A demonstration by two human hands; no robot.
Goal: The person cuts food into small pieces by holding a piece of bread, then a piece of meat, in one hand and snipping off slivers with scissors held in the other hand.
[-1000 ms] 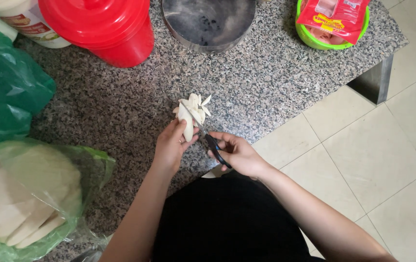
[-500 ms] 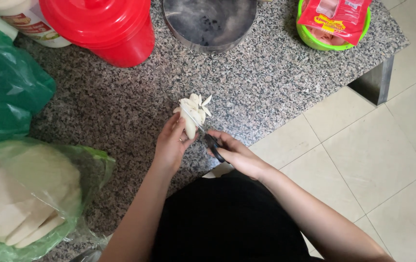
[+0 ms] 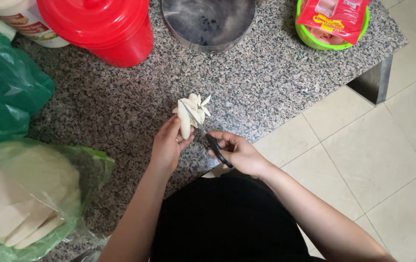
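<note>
Left hand (image 3: 167, 145) clamped on a pale dough piece (image 3: 188, 112) above the granite bench (image 3: 120, 104), right hand (image 3: 239, 153) closed on black-handled scissors (image 3: 207, 136) cutting it, red bucket (image 3: 99, 26) far left, green bag of white slabs (image 3: 28, 194) near left.
</note>
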